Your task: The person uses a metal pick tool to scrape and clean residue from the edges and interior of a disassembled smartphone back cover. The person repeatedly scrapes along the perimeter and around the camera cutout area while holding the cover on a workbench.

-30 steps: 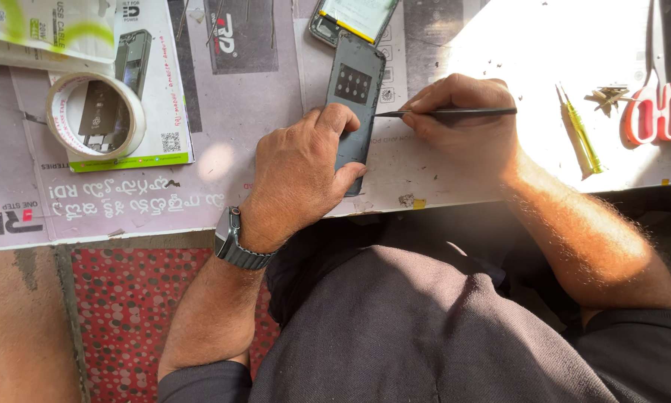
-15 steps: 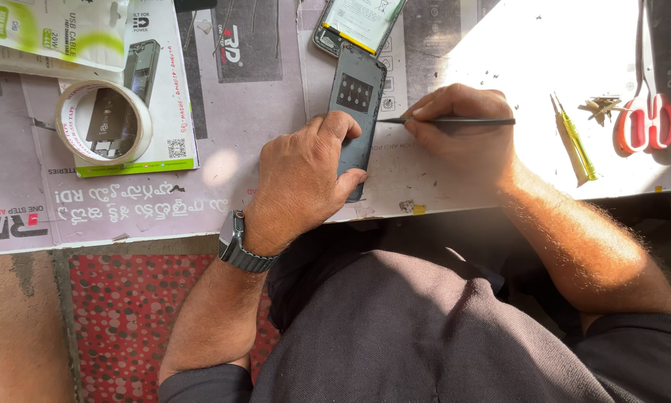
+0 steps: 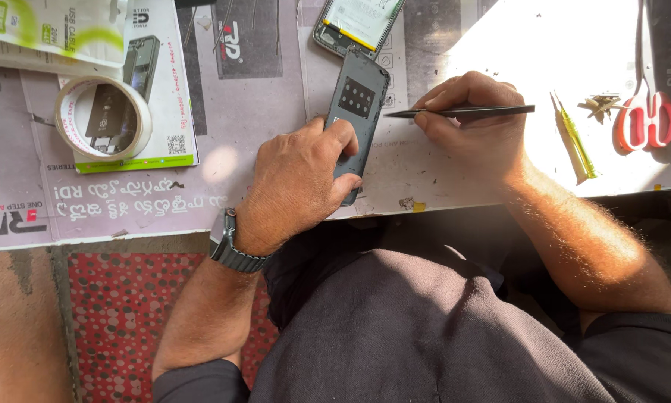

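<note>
A dark phone back shell (image 3: 356,104) lies on the paper-covered table (image 3: 261,149), long axis running away from me. My left hand (image 3: 298,183) presses down on its near end, thumb and fingers over the shell. My right hand (image 3: 473,127) grips thin black tweezers (image 3: 462,112) held level, their tip pointing left and stopping just short of the shell's right edge. A second opened phone (image 3: 358,22) with a pale inside lies just beyond the shell's far end.
A roll of clear tape (image 3: 102,118) sits at the left on a printed leaflet. Red-handled scissors (image 3: 645,112), a yellow-green screwdriver (image 3: 574,138) and small metal bits (image 3: 600,104) lie at the right in bright sunlight. The table's near edge runs above my lap.
The view has shifted slightly. Both hands keep their hold, and the tweezers' tip stays near the shell's right edge.
</note>
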